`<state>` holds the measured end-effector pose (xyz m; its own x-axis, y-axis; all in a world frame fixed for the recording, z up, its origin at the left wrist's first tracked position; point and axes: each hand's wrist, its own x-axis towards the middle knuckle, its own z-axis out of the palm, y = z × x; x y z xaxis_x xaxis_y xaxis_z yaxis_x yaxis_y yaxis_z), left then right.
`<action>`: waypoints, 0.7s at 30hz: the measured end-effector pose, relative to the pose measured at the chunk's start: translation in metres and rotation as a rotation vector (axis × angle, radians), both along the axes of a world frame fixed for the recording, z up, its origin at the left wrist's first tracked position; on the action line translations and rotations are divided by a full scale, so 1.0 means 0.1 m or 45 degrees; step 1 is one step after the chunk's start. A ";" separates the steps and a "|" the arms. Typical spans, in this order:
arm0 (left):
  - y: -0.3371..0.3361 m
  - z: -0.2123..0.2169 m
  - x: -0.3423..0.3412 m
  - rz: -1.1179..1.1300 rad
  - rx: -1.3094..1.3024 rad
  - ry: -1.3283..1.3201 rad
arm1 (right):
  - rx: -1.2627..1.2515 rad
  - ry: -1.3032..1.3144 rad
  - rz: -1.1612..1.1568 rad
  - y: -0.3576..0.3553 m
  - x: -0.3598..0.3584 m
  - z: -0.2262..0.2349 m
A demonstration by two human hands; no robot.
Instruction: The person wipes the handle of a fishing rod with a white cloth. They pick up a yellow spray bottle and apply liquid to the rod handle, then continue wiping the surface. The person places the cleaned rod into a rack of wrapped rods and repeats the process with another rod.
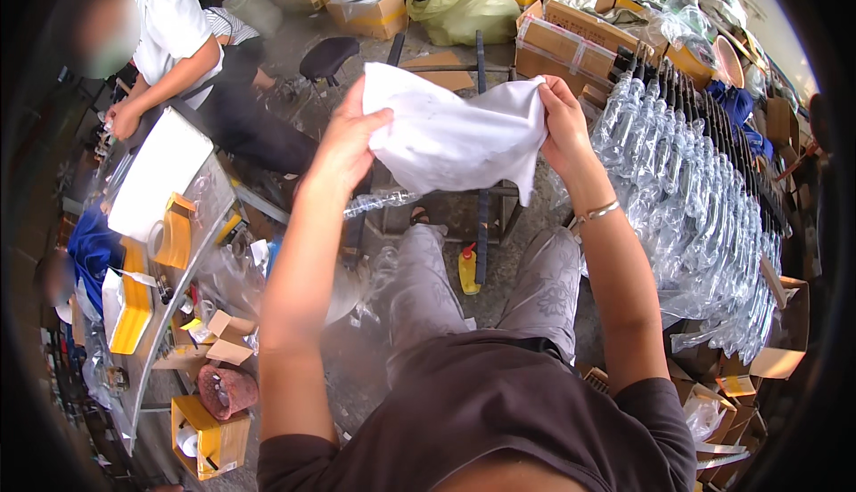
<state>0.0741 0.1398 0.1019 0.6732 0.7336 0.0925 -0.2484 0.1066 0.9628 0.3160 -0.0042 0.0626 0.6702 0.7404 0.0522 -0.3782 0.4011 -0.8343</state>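
Observation:
A white cloth [455,131] is stretched in the air in front of me, its lower edge sagging between my hands. My left hand [349,131] pinches its left edge, thumb over the fabric. At the upper right corner, my right hand [563,117] grips it between thumb and fingers, and a corner dangles below. A silver bracelet [599,212] circles my right wrist. Behind the cloth stands a dark metal frame [481,233], partly hidden by it. Close to my left forearm is a plastic-wrapped rod [383,200].
Many plastic-wrapped rods [687,180] lean in a row at right. A worktable [178,287] with a white board [160,175] and tape-covered boxes stands left. Beyond it another person [183,37] sits. Cardboard boxes [571,46] and a yellow-green bag [465,6] lie behind. A yellow bottle [468,271] stands near my feet.

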 end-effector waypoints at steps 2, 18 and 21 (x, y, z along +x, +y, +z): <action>-0.08 -0.23 0.09 -0.059 -0.114 -0.006 | -0.125 -0.070 -0.082 0.12 0.03 -0.01; -0.41 -0.56 0.06 -0.112 -0.314 -0.670 | -0.143 -2.099 0.404 -0.81 -1.60 -0.42; -0.39 -0.46 0.02 -0.148 -0.199 -0.571 | -0.196 -1.777 0.571 -0.84 -1.42 -0.41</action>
<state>0.0757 0.1009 0.0555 0.6702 0.6845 0.2869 -0.6131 0.2928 0.7337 0.1736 -0.0880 0.0220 -0.1372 0.9258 0.3521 0.6842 0.3456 -0.6421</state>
